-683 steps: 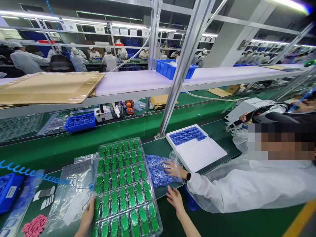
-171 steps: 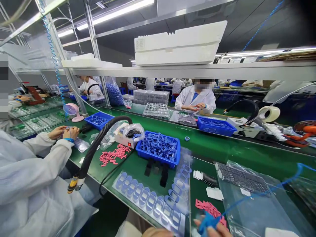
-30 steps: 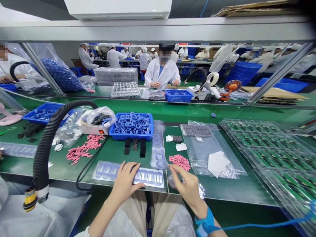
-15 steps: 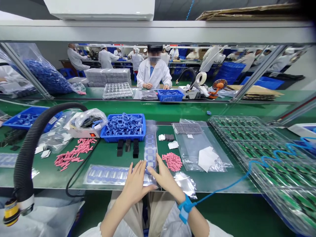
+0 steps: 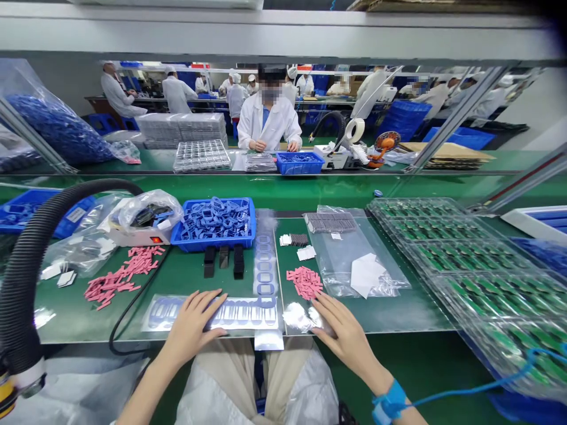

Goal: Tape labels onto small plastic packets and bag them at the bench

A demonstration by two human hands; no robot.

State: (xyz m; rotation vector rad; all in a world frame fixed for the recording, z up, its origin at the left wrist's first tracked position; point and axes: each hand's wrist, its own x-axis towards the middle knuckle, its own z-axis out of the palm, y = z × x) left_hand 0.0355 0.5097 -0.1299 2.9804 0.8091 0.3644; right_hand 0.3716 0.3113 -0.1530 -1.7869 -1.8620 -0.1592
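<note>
My left hand (image 5: pixel 194 326) lies with its fingers stretched over a clear-backed strip of blue oval-framed pieces (image 5: pixel 243 313) along the table's front edge. My right hand (image 5: pixel 344 330) is spread on the right, its fingers over a crumpled shiny plastic film (image 5: pixel 297 317) and close to a pile of small pink pieces (image 5: pixel 303 282). Neither hand grips anything that I can see. A second strip of blue ovals (image 5: pixel 266 260) runs away from me, its near end lying at the first strip. Part of the first strip is hidden under my left hand.
A blue tray (image 5: pixel 212 243) full of blue plastic frames stands behind several black blocks (image 5: pixel 239 261). On the right are clear trays of green circuit boards (image 5: pixel 478 289). A black hose (image 5: pixel 22 283) arches at left. A blue cord runs from my right wristband (image 5: pixel 390 401). A co-worker sits opposite.
My hands have moved apart from the strips' corner: the left to the left along the near strip, the right to the right onto the plastic film. The view has shifted slightly.
</note>
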